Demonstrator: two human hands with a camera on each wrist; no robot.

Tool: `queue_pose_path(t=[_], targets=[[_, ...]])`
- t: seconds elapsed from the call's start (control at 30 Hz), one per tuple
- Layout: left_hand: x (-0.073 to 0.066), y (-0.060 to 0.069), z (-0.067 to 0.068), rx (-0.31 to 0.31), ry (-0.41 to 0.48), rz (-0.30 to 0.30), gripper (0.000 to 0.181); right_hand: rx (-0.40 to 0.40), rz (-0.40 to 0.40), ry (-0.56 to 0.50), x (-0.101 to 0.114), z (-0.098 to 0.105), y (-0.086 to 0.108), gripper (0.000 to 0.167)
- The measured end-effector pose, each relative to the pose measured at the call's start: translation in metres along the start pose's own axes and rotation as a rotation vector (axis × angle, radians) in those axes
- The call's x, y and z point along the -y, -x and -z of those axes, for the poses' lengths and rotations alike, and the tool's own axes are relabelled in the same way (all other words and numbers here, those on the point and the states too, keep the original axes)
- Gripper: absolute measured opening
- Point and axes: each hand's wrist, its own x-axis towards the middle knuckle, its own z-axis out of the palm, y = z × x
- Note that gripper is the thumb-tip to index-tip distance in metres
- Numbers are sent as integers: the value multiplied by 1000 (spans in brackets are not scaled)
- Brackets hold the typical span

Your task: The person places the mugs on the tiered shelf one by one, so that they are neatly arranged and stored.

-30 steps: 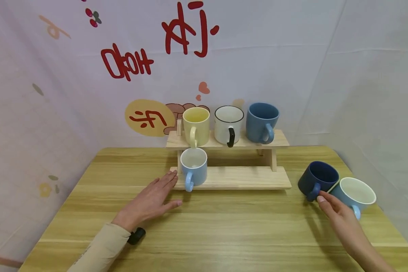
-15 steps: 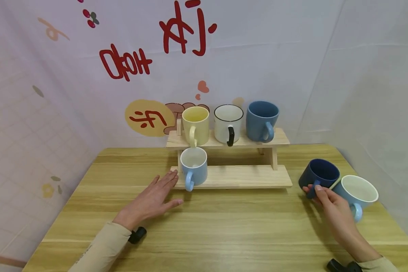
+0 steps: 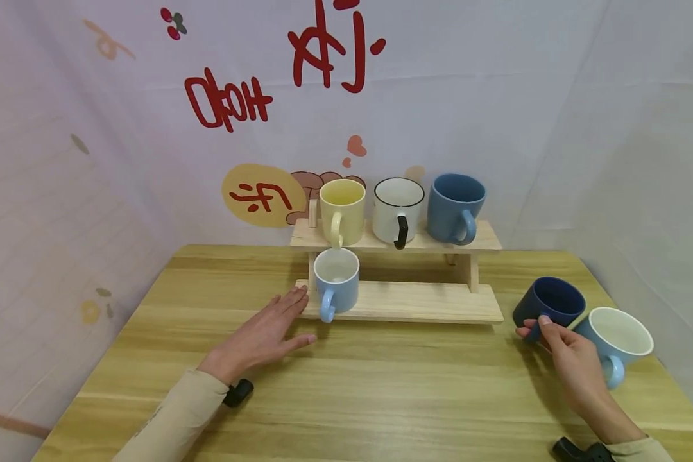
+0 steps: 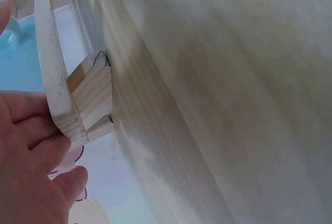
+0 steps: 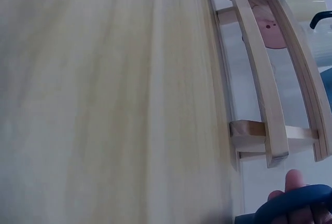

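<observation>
In the head view my right hand [image 3: 574, 366] pinches the handle of a dark blue mug [image 3: 560, 300] at the right of the table. The right wrist view shows fingertips [image 5: 294, 180] behind the blue handle [image 5: 290, 201]. My left hand [image 3: 260, 337] lies with its fingers extended, the tips resting on the left end of the lower shelf [image 3: 427, 301]. Beside those fingertips a light blue mug [image 3: 337, 289] stands on that shelf. The left wrist view has the left fingers [image 4: 49, 151] against the shelf's end [image 4: 62, 110].
A yellow mug [image 3: 351, 221], a white mug with black handle [image 3: 394, 218] and a blue mug [image 3: 447, 215] stand on the upper shelf [image 3: 491, 237]. Right beside the dark blue mug is another light blue mug [image 3: 620, 333]. A printed cloth [image 3: 468, 96] hangs behind the table.
My right hand's fingers have moved further around the dark blue mug's handle. The left hand stays at the shelf's end. The head view has shifted slightly.
</observation>
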Motion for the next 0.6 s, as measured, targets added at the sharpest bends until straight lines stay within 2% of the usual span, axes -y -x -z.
queue_pose_path(t=[0.13,0.27,0.5,0.6], targets=[[-1,-1,0,8,16,3,87,-63,11,37,0,-4,2,56],[-1,-1,0,18,21,18,89,-119,61,67,-1,-9,5,54],[-2,-2,1,31,41,22,87,-139,90,-135,-2,-9,6,37],[-2,-1,1,25,44,19,84,-151,125,-220,2,-9,6,30]])
